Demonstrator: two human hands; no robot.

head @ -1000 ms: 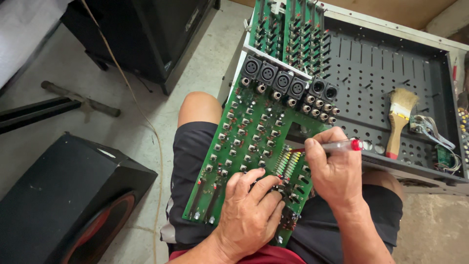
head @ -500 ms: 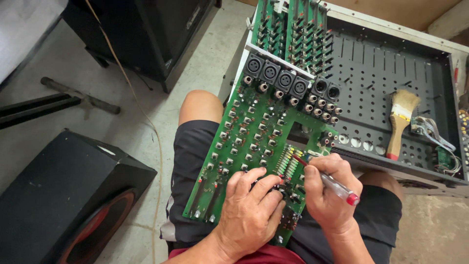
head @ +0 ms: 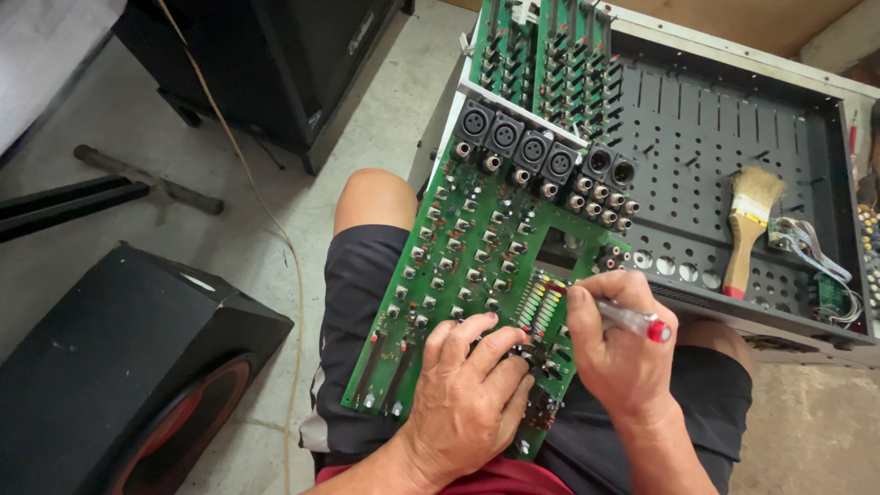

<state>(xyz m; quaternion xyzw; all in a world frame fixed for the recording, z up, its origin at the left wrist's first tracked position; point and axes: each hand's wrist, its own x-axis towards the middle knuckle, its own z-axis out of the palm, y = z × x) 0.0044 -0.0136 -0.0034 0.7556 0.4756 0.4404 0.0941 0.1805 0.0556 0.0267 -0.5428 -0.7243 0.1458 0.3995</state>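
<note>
A green mixer circuit board [head: 477, 266] rests tilted on a seated person's lap, the left hand [head: 472, 403] pressing its lower edge with fingers spread flat, while the right hand [head: 619, 353], fingers clamped on a clear-handled screwdriver [head: 632, 321], works beside the board's LED strip, near a paintbrush [head: 750, 229] lying in the open chassis [head: 697, 137].

There is one view only, taken from the person's head and looking almost straight down into the lap. It sits close: the green circuit board [head: 477, 275] on the knees fills the middle, with both forearms entering from the bottom edge. The concrete floor [head: 275, 183] lies at the left, and the open metal case [head: 733, 137] at the upper right.
</note>
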